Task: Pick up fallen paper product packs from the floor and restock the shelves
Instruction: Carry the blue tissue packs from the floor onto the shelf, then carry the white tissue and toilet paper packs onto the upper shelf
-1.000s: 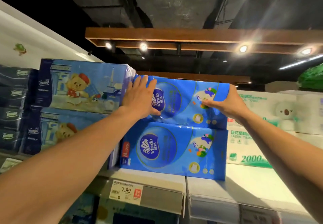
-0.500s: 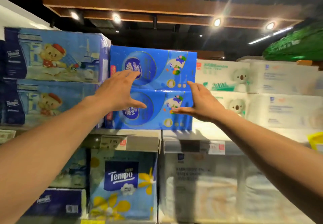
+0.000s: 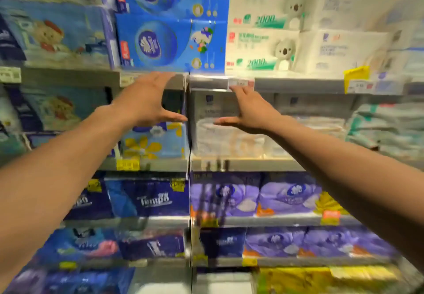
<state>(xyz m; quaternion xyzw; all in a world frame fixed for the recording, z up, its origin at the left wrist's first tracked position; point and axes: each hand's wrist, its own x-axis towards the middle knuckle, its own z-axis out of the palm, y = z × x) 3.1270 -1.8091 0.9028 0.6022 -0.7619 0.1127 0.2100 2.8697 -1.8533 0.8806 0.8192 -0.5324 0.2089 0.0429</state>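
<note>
Two blue tissue packs (image 3: 169, 43) sit stacked on the top shelf (image 3: 68, 75), between bear-print packs (image 3: 57, 34) on the left and white koala packs (image 3: 261, 50) on the right. My left hand (image 3: 146, 103) and my right hand (image 3: 250, 110) hover below them in front of the shelf edge, fingers spread and straight, holding nothing. Both hands are apart from the blue packs. The picture is blurred by motion.
Lower shelves hold a flower-print pack (image 3: 153, 140), white wrapped packs (image 3: 229, 137), dark blue packs (image 3: 149, 199) and purple packs (image 3: 254, 195). Yellow price tags (image 3: 127, 164) hang on the shelf edges. Yellow packs (image 3: 298, 280) lie at the bottom right.
Both hands have let go of the upper blue pack and drawn back and down. The view has tilted down from the ceiling to the lower shelves.
</note>
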